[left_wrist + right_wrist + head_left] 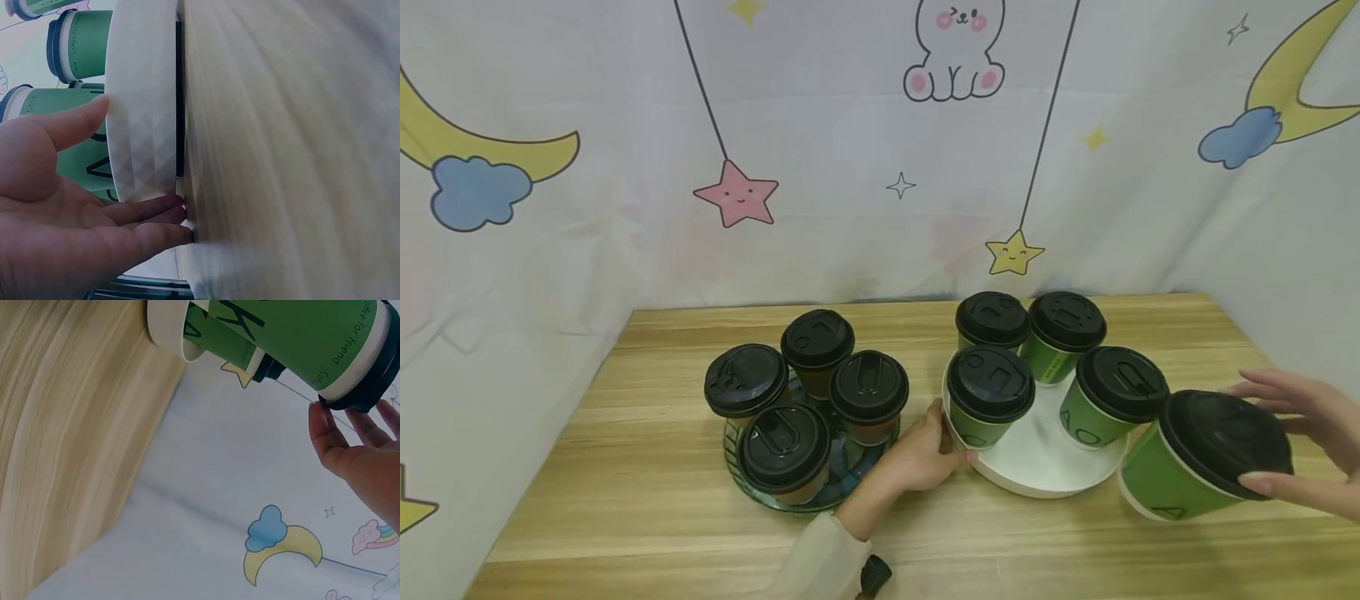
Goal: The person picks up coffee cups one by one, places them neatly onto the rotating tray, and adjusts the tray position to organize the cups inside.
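Observation:
At the right, my right hand (1311, 425) grips a green paper cup (1176, 471) by its black lid, thumb on the near side and fingers on the far side. In the right wrist view this cup (312, 337) is raised off the table. A round white tray (1037, 467) carries several more green cups (1086, 408) with black lids. My left hand (928, 454) holds the tray's left edge. The left wrist view has the thumb (87, 119) at the tray's rim and the other fingers against its faceted side (140, 125), low by the tabletop.
Left of my left forearm, a ribbed glass plate (733, 467) bears several brown cups (797, 492) with black lids, standing close together. The wooden table (625, 500) ends at a white curtain (850, 250) printed with stars and moons.

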{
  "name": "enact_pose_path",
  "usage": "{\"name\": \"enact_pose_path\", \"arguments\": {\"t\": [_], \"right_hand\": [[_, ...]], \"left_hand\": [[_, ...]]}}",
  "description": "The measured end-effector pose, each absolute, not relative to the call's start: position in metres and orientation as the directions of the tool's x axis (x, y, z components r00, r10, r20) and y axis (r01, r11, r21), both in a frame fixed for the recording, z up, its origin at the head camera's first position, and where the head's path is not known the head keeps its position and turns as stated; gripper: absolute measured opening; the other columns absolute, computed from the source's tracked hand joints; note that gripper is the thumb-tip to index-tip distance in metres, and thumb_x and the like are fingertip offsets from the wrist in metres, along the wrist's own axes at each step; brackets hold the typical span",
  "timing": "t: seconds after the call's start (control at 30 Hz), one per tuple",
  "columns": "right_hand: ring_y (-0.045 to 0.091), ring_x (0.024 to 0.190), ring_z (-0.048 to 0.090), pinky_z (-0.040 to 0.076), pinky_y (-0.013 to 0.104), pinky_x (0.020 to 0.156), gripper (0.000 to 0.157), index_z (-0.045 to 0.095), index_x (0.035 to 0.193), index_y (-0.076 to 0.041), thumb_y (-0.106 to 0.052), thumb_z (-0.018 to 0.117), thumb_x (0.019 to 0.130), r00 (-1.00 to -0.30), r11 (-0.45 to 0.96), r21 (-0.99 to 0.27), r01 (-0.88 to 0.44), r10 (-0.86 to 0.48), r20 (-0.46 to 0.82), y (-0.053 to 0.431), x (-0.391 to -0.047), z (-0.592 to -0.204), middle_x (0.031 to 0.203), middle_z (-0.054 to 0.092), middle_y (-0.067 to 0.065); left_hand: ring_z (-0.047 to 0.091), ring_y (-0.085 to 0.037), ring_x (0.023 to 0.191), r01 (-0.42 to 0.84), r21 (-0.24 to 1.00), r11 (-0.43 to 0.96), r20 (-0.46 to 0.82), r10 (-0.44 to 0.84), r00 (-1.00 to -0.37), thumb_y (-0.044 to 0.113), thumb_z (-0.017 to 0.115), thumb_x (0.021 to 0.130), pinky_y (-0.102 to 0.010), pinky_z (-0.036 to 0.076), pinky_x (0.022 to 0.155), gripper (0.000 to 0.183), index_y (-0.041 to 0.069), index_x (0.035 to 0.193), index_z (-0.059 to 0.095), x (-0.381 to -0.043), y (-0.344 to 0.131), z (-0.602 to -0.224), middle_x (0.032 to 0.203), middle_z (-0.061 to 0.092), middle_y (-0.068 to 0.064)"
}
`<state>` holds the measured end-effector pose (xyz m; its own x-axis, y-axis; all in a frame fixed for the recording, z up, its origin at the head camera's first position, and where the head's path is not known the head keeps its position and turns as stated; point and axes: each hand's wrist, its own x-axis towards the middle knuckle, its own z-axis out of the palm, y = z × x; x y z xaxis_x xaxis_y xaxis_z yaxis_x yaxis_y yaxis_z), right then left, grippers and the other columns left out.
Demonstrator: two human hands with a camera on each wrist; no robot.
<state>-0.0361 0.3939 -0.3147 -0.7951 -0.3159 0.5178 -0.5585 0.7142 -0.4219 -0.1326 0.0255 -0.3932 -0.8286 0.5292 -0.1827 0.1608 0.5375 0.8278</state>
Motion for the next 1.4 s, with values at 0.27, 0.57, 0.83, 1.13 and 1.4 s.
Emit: {"name": "enact_pose_path", "arguments": {"t": [0.27, 0.57, 0.83, 1.13, 1.4], "right_hand": [[0.005, 0.109, 0.043, 0.033, 0.011, 0.083, 0.111, 0.031, 0.135, 0.01, 0.022, 0.079, 0.035, -0.818, 0.683, -0.478, -0.552, -0.332, 0.47, 0.361, -0.033, -0.303, 0.124, 0.049, -0.002], [0.003, 0.109, 0.045, 0.034, 0.011, 0.085, 0.106, 0.033, 0.136, 0.007, 0.016, 0.082, 0.042, -0.811, 0.663, -0.477, -0.576, -0.394, 0.431, 0.334, -0.04, -0.291, 0.126, 0.048, 0.0], [0.002, 0.106, 0.045, 0.034, 0.01, 0.084, 0.101, 0.035, 0.136, 0.001, 0.01, 0.084, 0.048, -0.83, 0.67, -0.496, -0.552, -0.387, 0.4, 0.311, -0.045, -0.287, 0.122, 0.049, -0.002], [0.002, 0.095, 0.048, 0.032, 0.011, 0.082, 0.099, 0.036, 0.139, -0.008, 0.001, 0.086, 0.053, -0.853, 0.7, -0.495, -0.516, -0.366, 0.372, 0.295, -0.05, -0.286, 0.123, 0.049, -0.005], [0.002, 0.094, 0.047, 0.033, 0.011, 0.079, 0.098, 0.036, 0.139, -0.011, -0.004, 0.087, 0.055, -0.851, 0.719, -0.466, -0.516, -0.369, 0.372, 0.287, -0.054, -0.287, 0.124, 0.049, -0.007]], "left_hand": [[0.026, -0.035, 0.131, 0.171, 0.822, 0.543, -0.175, 0.527, -0.831, 0.028, 0.064, 0.086, -0.046, 0.026, 0.103, 0.084, -0.011, 0.141, 0.014, -0.132, 0.025, -0.393, 0.14, 0.028, -0.029], [0.027, -0.035, 0.13, 0.176, 0.817, 0.549, -0.175, 0.527, -0.832, 0.029, 0.064, 0.086, -0.046, 0.027, 0.103, 0.084, -0.01, 0.141, 0.014, -0.133, 0.025, -0.395, 0.139, 0.029, -0.029], [0.027, -0.034, 0.13, 0.169, 0.814, 0.556, -0.186, 0.524, -0.831, 0.03, 0.064, 0.086, -0.046, 0.027, 0.103, 0.085, -0.009, 0.141, 0.014, -0.134, 0.026, -0.396, 0.139, 0.03, -0.028], [0.028, -0.034, 0.13, 0.169, 0.813, 0.558, -0.185, 0.522, -0.833, 0.031, 0.064, 0.085, -0.045, 0.027, 0.103, 0.085, -0.009, 0.141, 0.013, -0.134, 0.026, -0.396, 0.139, 0.03, -0.029], [0.027, -0.033, 0.13, 0.169, 0.813, 0.557, -0.186, 0.523, -0.832, 0.03, 0.064, 0.086, -0.045, 0.027, 0.103, 0.085, -0.009, 0.141, 0.013, -0.134, 0.026, -0.397, 0.14, 0.029, -0.028]]}}
